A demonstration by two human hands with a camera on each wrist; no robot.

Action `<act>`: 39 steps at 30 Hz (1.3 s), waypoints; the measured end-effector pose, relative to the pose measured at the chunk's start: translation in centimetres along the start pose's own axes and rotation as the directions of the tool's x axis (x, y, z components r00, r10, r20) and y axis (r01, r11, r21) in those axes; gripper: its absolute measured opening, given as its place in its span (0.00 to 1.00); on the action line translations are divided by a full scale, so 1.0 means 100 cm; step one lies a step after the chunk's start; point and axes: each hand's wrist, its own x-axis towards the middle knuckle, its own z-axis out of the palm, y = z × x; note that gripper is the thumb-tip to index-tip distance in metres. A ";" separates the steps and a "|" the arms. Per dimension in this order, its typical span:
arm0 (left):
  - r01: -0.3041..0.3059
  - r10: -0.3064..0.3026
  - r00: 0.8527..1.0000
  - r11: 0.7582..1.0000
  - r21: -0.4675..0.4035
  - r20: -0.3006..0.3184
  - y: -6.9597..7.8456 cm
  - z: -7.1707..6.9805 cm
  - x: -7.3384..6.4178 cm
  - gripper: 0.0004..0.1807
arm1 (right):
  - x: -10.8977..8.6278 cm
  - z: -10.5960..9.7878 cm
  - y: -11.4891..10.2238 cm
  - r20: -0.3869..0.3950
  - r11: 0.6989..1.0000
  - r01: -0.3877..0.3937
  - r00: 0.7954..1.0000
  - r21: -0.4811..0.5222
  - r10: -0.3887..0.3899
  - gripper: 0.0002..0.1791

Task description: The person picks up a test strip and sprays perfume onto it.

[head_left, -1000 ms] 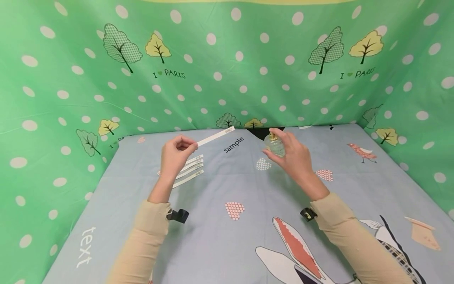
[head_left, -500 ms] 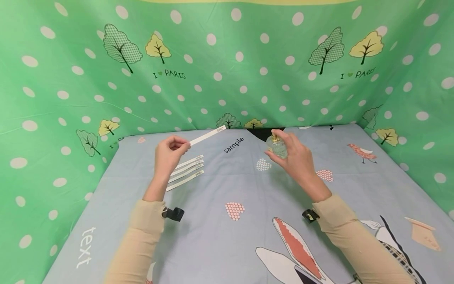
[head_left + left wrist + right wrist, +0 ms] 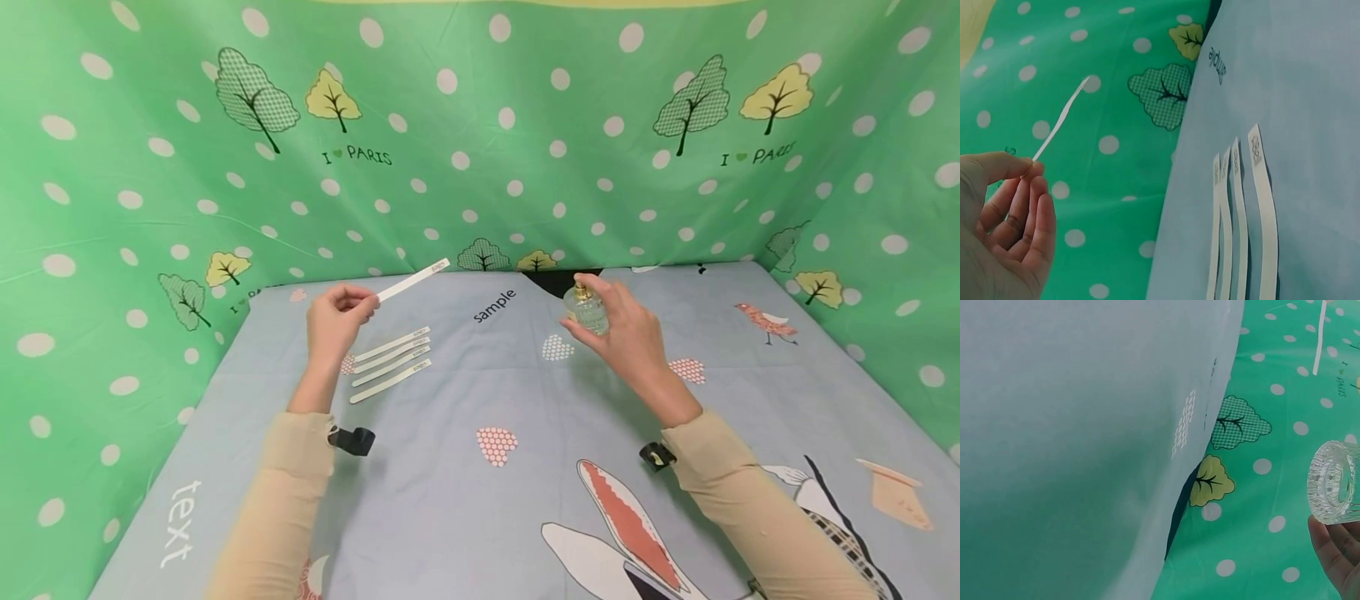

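Observation:
Between thumb and fingertips, my left hand [image 3: 336, 325] pinches one end of a white perfume test strip [image 3: 414, 280], held up above the table. The left wrist view shows the same strip [image 3: 1063, 119] nearly edge-on, rising from the pinch. My right hand [image 3: 630, 337] grips a clear glass perfume bottle [image 3: 587, 312] with a gold neck, a finger on its top and the thumb low at its side. Its ribbed glass base [image 3: 1327, 487] faces the right wrist camera. Strip and bottle are apart. Below the left hand, several more test strips [image 3: 392, 383] lie side by side.
A grey-blue printed cloth [image 3: 465, 517] covers the table. Green dotted fabric [image 3: 525, 108] hangs behind it and along both sides, meeting the table's far edge just beyond the hands.
My left hand has moved left with the test strip, away from the bottle, uncovering more of the strips on the table. The right hand and bottle have shifted only slightly right.

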 end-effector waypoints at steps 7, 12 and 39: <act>0.063 -0.064 0.998 0.998 -0.016 -0.027 -0.014 -0.006 0.011 0.13 | -0.001 0.002 0.002 0.002 1.000 0.000 1.000 0.000 0.000 0.40; 0.127 -0.128 0.991 0.991 -0.033 -0.038 -0.025 -0.009 0.019 0.14 | -0.001 0.003 0.002 0.006 1.000 -0.001 1.000 0.002 0.001 0.40; 0.386 -0.383 0.923 0.919 0.083 -0.042 -0.093 -0.022 0.034 0.19 | -0.004 0.006 0.004 0.042 1.000 -0.010 0.999 0.003 0.010 0.40</act>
